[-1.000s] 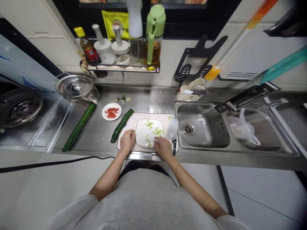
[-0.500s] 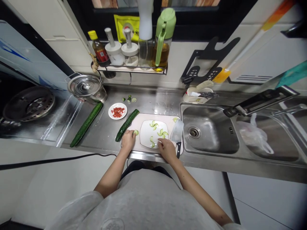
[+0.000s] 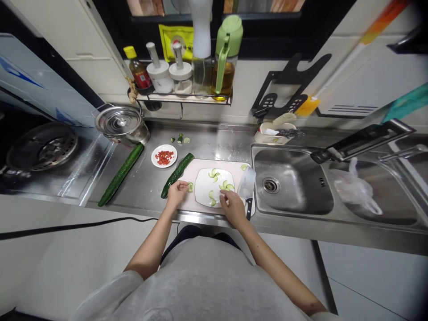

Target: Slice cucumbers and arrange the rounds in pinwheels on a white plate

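Observation:
My left hand (image 3: 176,194) is at the left end of a pale cutting board (image 3: 187,204), its fingers pinched together at the edge of some thin cucumber slices (image 3: 190,187). My right hand (image 3: 232,206) hovers over the lower right of a white square plate (image 3: 204,183), thumb and forefinger slightly apart. Curved cucumber slices (image 3: 227,185) lie on that plate in small fan-like groups, one just beyond my right fingertips. A cleaver (image 3: 246,183) rests at the board's right end, handle toward me. A cut cucumber (image 3: 177,174) lies across the board's left edge.
A small plate (image 3: 153,157) of chopped red pieces stands behind the cut cucumber. Farther left are a whole cucumber (image 3: 121,174) and a lidded steel pot (image 3: 135,133). Cucumber ends (image 3: 180,138) lie near the wall. The sink (image 3: 294,187) adjoins the board on the right.
My left hand has shifted slightly left and lifted, its fingers more extended, uncovering more of the slices beside it. My right hand has barely moved over the plate.

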Available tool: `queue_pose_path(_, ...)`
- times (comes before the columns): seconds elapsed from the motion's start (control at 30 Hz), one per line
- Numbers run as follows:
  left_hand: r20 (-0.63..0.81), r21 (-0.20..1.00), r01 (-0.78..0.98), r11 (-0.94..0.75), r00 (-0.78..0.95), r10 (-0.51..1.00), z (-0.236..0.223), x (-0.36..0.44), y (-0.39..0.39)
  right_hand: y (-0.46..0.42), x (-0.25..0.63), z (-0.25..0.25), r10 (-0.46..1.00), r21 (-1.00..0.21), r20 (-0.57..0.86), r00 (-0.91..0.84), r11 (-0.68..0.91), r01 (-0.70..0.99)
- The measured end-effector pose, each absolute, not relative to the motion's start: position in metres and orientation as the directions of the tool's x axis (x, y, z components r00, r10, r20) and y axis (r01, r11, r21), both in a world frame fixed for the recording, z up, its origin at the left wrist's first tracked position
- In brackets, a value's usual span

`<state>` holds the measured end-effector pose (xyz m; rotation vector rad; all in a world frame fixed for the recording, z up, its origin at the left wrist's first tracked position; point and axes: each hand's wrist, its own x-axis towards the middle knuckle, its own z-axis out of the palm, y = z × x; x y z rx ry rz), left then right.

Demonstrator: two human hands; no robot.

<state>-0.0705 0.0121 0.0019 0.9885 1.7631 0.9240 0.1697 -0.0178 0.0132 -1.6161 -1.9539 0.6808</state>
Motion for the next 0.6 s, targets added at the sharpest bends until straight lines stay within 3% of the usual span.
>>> queue_pose_path(0.07,-0.401,0.909,0.044,0.415,-0.190,0.896,0.013,-0.068,0.013,-0.010,0.162,0.020,0.985,-0.732,0.090,-0.146,0.165,0.662)
queue_pose_path(0.17,-0.467,0.884,-0.050,0.465,-0.063,0.882,0.031,-0.058,0.012,0.002,0.148,0.031,0.977,-0.819,0.100,-0.190,0.189,0.542)
queue_pose_path(0.3,-0.472,0.878,-0.063,0.474,0.039,0.881,0.049,-0.041,0.009,0.013,0.133,0.039,0.955,-0.881,0.086,-0.284,0.206,0.425)
queue_pose_path(0.47,-0.432,0.900,-0.039,0.434,0.063,0.900,0.054,-0.030,0.007,0.013,0.134,0.037,0.968,-0.914,0.029,-0.249,0.126,0.385)
queue_pose_path(0.6,-0.526,0.850,-0.028,0.527,0.038,0.850,0.052,-0.029,0.004,0.014,0.143,0.037,0.969,-0.915,0.040,-0.244,0.134,0.382)
